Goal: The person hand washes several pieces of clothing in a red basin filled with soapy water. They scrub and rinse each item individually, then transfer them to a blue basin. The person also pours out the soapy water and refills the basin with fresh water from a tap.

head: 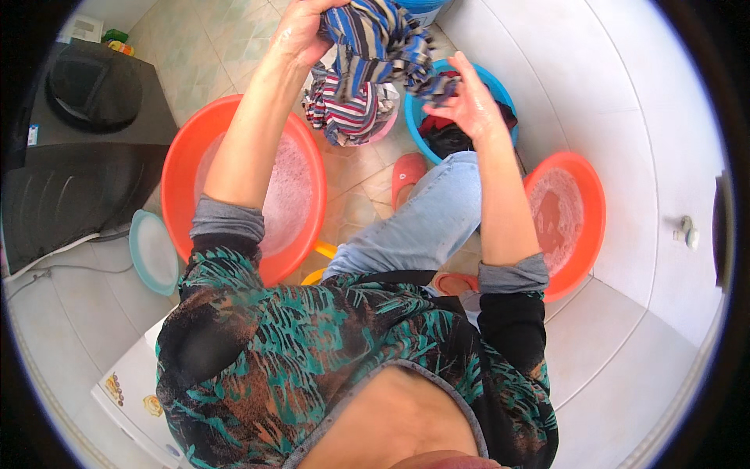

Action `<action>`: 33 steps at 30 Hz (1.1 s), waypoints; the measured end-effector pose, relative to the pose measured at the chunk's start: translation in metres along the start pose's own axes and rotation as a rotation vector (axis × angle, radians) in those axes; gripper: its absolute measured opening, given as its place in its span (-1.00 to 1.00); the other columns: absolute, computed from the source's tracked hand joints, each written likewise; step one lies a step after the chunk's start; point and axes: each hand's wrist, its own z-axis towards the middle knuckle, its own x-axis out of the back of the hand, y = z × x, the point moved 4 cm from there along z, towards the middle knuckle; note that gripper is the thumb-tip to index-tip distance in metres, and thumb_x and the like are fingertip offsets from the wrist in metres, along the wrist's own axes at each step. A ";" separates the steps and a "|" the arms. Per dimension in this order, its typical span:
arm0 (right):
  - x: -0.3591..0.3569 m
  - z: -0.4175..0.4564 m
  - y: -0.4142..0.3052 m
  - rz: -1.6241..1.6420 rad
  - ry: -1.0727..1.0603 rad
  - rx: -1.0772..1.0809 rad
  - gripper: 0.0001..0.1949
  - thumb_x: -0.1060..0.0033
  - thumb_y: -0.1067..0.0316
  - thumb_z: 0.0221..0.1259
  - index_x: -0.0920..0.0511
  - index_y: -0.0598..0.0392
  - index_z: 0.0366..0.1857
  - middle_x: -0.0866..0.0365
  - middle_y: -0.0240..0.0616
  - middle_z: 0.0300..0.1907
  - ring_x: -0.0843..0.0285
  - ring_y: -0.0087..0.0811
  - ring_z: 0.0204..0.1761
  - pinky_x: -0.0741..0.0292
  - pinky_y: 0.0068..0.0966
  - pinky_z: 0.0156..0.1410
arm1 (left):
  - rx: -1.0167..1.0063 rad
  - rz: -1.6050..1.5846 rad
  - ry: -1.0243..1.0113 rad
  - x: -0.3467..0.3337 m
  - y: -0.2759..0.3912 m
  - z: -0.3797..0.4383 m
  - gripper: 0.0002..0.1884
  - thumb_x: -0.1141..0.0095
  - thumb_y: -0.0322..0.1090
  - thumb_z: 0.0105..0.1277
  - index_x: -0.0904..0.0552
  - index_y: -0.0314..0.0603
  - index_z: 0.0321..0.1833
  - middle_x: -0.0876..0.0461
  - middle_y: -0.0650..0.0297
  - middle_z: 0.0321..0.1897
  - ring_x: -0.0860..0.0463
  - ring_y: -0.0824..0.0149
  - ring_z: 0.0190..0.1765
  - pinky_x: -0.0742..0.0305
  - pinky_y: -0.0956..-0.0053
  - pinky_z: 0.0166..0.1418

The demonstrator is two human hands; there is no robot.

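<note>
Stretched between my hands is a bunched, blue, black and grey striped cloth [375, 44]. My left hand [304, 32] grips its upper left part. At its lower right end is my right hand [469, 97], thumb and fingers spread around the edge; how firmly it holds the cloth cannot be told. Red, white and grey striped fabric [351, 114] is heaped in a pink container [391, 126] below the cloth. Beneath my right hand stands a blue basin [413, 120] with dark and red clothes [448, 138] in it.
A large orange basin [319, 193] of sudsy water stands under my left forearm, and another orange basin [596, 217] with foamy water is by the right wall. A pale teal basin [136, 258] and a black appliance [88, 158] are at left. My slippered foot [407, 173] is on the tiles.
</note>
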 end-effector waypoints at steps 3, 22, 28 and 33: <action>-0.026 0.020 0.027 0.364 -0.316 -0.024 -0.30 -0.10 -0.24 0.17 -0.24 -0.14 0.35 -0.29 -0.20 0.32 -0.21 -0.04 0.33 -0.25 0.29 0.21 | 0.067 -0.168 0.083 -0.015 -0.005 -0.005 -0.80 -0.13 -0.37 0.14 -0.60 -0.33 -0.22 -0.68 0.19 -0.44 -0.68 0.25 -0.40 -0.63 0.39 -0.18; -0.018 0.109 0.189 -0.327 0.085 -0.019 -0.32 0.15 -0.07 0.33 -0.05 0.11 0.42 -0.02 0.01 0.43 0.04 -0.11 0.46 -0.04 -0.32 0.47 | 0.111 1.620 0.223 0.192 -0.201 -0.008 -0.03 -0.19 0.32 0.00 -0.12 0.17 0.46 0.13 -0.20 0.45 0.06 -0.34 0.43 0.02 -0.11 0.43; -0.011 0.069 0.069 -0.390 0.078 -0.065 -0.36 -0.08 -0.08 0.24 -0.24 0.04 0.33 -0.37 -0.20 0.25 -0.35 -0.25 0.18 -0.47 -0.27 0.06 | -0.129 1.831 0.247 0.148 -0.173 -0.009 -0.28 -0.18 -0.03 0.14 -0.25 0.15 0.40 0.01 -0.02 0.46 -0.02 -0.28 0.42 -0.01 -0.22 0.36; 0.080 0.016 -0.019 -0.213 0.091 0.339 -0.62 0.01 0.17 0.34 -0.45 0.23 0.08 -0.59 -0.10 -0.01 -0.62 -0.29 -0.06 -0.54 -0.47 0.03 | -0.534 1.587 -0.089 0.054 -0.185 0.012 -0.50 -0.13 -0.24 0.14 -0.46 -0.34 0.14 -0.46 -0.13 0.12 -0.39 -0.15 0.21 -0.25 0.14 0.33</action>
